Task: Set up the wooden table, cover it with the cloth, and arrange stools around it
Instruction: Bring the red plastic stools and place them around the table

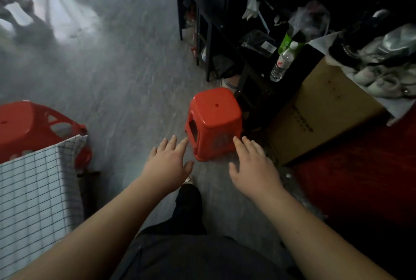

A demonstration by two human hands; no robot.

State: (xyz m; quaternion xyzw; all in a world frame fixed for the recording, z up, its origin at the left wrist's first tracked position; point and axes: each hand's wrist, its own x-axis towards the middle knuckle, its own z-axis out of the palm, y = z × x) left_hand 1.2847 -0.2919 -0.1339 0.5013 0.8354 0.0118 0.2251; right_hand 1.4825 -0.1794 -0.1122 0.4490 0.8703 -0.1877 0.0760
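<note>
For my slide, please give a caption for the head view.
Both open hands, left and right, reach toward a square red plastic stool on grey floor.

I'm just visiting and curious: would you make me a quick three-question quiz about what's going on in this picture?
1. True or false: both hands are gripping the red stool beside the cardboard box.
2. What pattern is on the cloth at the left?
3. How many red stools show? A) one B) two C) four

Key:
1. False: the left hand and the right hand are open, fingers spread, short of it.
2. A white grid check.
3. B: another stool stands behind the cloth.
</note>
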